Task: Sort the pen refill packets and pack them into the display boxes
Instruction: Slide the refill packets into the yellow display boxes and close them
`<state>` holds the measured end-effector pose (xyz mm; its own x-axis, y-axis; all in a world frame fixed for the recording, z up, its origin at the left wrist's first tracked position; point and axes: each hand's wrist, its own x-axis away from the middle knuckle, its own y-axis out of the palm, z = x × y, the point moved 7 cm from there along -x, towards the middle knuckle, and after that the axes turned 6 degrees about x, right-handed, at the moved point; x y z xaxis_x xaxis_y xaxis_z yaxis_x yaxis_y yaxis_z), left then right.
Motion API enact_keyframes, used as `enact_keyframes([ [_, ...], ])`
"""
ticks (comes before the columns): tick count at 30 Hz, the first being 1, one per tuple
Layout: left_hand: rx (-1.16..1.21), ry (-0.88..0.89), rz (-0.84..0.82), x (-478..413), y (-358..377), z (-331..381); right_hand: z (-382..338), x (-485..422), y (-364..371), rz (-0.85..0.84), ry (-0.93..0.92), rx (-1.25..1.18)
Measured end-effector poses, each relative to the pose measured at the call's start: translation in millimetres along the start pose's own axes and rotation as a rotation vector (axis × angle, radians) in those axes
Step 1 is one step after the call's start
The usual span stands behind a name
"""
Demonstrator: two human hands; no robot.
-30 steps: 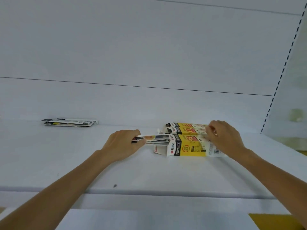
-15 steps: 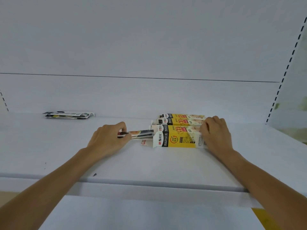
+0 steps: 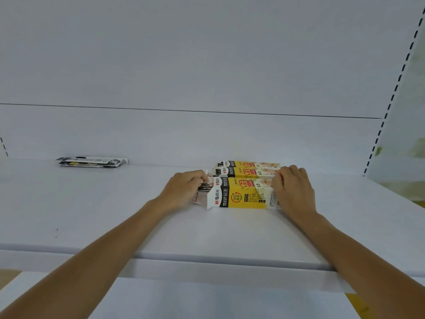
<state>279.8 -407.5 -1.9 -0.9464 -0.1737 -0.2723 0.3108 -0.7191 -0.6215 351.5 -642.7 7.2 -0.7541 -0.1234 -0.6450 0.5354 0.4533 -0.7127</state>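
Note:
Three yellow, black and white display boxes lie side by side on the white shelf; the nearest box [image 3: 243,193] has its left end open, flaps spread. My left hand [image 3: 184,188] grips a thin bundle of refill packets [image 3: 205,187] at that open end, most of the bundle hidden inside the box or under my fingers. My right hand [image 3: 293,188] is closed over the right end of the nearest box, holding it in place. Behind it lie the second box [image 3: 243,172] and the third box [image 3: 248,163].
A loose pile of refill packets [image 3: 92,161] lies at the back left of the shelf [image 3: 115,215]. The shelf's front edge runs below my forearms. A slotted upright [image 3: 388,104] stands at the right, and the white back panel rises behind.
My left hand has pushed the packet bundle rightward into the open end of the nearest box; far less of the bundle shows now. My right hand stays on the box's right end.

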Motion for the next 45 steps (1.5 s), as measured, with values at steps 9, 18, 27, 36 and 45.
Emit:
enact_keyframes([
  [9,0.110,-0.147,0.080,-12,-17,-17,3,-4,3,0.004,0.002,0.010],
  [18,0.128,-0.194,0.042,4,-29,-29,4,-2,2,0.009,0.013,-0.022],
  [27,0.074,0.004,-0.031,-4,19,-1,4,-3,4,-0.013,0.004,-0.017],
  [36,0.138,0.072,0.066,1,16,-3,0,0,9,-0.069,-0.037,-0.113],
  [45,-0.240,0.082,0.070,15,-15,-13,-14,-2,-4,0.014,-0.106,0.219],
])
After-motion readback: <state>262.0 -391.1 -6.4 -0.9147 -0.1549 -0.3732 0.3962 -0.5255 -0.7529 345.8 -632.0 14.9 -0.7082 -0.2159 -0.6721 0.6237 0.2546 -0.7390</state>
